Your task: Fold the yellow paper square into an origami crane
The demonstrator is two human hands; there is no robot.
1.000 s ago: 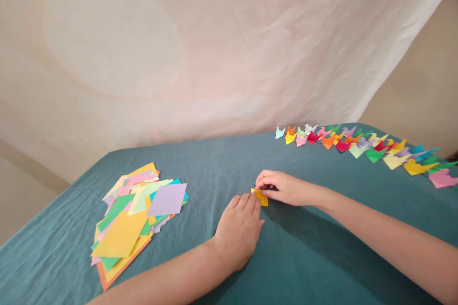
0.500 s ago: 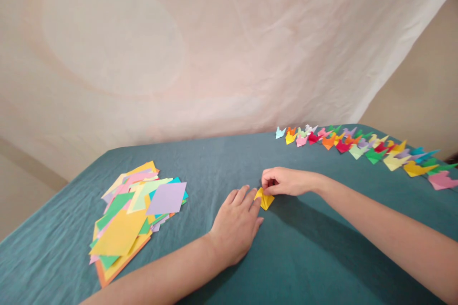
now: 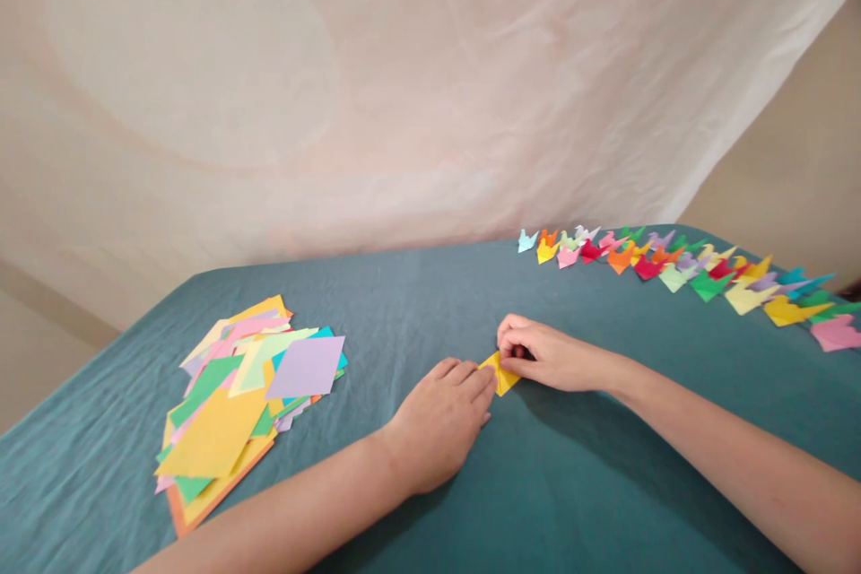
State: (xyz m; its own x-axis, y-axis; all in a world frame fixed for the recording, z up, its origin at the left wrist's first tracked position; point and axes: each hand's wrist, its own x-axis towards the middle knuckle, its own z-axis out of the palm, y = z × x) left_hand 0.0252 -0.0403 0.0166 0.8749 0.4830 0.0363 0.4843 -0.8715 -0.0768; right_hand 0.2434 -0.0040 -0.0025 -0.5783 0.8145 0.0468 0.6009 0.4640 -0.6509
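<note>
A small folded piece of yellow origami paper (image 3: 508, 380) lies on the green-blue cloth, partly covered by fingers of both hands. My left hand (image 3: 440, 413) rests flat with its fingers stretched out, the fingertips on the paper's left side. Curled at the paper's right edge, my right hand (image 3: 548, 354) pinches it between thumb and fingers. The exact fold under the fingertips is hidden.
A loose pile of coloured paper squares (image 3: 221, 430) lies at the left, a lilac square (image 3: 306, 368) on top. Rows of small folded paper birds (image 3: 709, 284) stand along the far right edge of the cloth-covered table (image 3: 404, 305). Behind hangs a pale sheet (image 3: 417, 90).
My right hand has shifted slightly right and down over the yellow paper and now covers more of its right side. My left fingers have come closer together on it. The view has shifted slightly.
</note>
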